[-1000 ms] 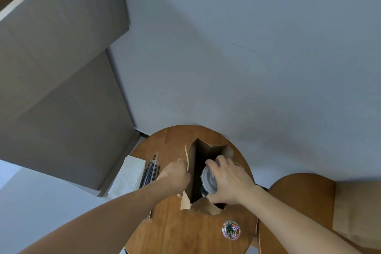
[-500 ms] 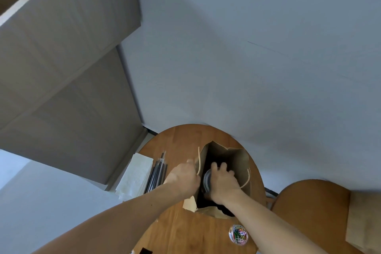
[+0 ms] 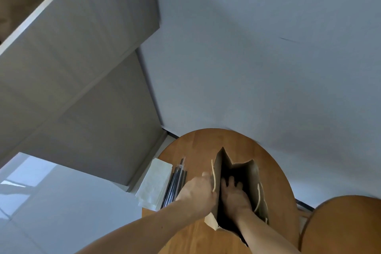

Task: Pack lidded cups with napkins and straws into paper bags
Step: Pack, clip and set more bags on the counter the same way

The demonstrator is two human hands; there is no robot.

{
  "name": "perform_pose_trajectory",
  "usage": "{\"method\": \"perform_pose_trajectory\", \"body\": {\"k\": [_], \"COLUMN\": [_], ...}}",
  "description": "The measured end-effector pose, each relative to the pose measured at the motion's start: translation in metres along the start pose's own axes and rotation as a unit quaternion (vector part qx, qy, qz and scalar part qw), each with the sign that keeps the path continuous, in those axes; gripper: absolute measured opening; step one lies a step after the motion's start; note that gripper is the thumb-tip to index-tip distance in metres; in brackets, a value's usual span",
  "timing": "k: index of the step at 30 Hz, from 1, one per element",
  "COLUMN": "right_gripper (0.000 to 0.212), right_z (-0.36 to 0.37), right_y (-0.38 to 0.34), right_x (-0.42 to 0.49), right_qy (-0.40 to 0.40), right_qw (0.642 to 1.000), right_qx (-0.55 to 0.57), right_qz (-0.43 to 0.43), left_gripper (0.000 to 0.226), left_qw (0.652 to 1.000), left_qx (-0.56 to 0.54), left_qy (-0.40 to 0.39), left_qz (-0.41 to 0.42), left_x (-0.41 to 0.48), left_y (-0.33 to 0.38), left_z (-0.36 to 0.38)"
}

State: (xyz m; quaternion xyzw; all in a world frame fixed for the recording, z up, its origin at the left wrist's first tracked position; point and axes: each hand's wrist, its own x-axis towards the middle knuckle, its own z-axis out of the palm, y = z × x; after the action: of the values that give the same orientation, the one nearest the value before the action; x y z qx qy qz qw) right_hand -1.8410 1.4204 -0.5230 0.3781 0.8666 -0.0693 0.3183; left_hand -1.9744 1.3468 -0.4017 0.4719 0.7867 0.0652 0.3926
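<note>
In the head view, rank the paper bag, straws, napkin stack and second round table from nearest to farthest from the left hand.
1. paper bag: the left hand grips its left rim.
2. straws: just left of the hand.
3. napkin stack: left of the straws.
4. second round table: far right, beyond the bag.

On the table, straws lie between napkins and bag.

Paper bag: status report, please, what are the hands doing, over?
Left hand grips the rim of the paper bag. Right hand reaches inside; grasp hidden. Napkins and straws lie outside, left of it. Nothing blocking.
</note>
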Motion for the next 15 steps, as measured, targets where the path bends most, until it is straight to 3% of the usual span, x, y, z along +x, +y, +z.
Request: {"method": "perform_pose_trajectory", "body": {"k": [5, 9, 11, 15], "right_gripper": [0.071, 0.073, 0.064, 0.045], "right_z": [-0.015, -0.044, -0.061, -0.109], "right_y": [0.005, 0.009, 0.016, 0.041], "right_x": [-0.009, -0.035, -0.053, -0.087], "right_qy": [-0.037, -0.088, -0.069, 0.043], "right_qw": [0.999, 0.987, 0.985, 0.967], "right_qx": [0.029, 0.126, 0.158, 0.25], "right_qz": [0.001, 0.039, 0.022, -0.012], "left_gripper": [0.029, 0.032, 0.031, 0.031], "left_qw": [0.999, 0.997, 0.997, 0.997], "left_qx": [0.039, 0.062, 0.069, 0.052], "left_qy": [-0.001, 0.009, 0.008, -0.034], "left_qz": [0.023, 0.041, 0.042, 0.056], "left_x": [0.004, 0.006, 0.006, 0.004], "left_y": [0.01, 0.015, 0.017, 0.015], "left_z": [-0.01, -0.013, -0.013, -0.017]}}
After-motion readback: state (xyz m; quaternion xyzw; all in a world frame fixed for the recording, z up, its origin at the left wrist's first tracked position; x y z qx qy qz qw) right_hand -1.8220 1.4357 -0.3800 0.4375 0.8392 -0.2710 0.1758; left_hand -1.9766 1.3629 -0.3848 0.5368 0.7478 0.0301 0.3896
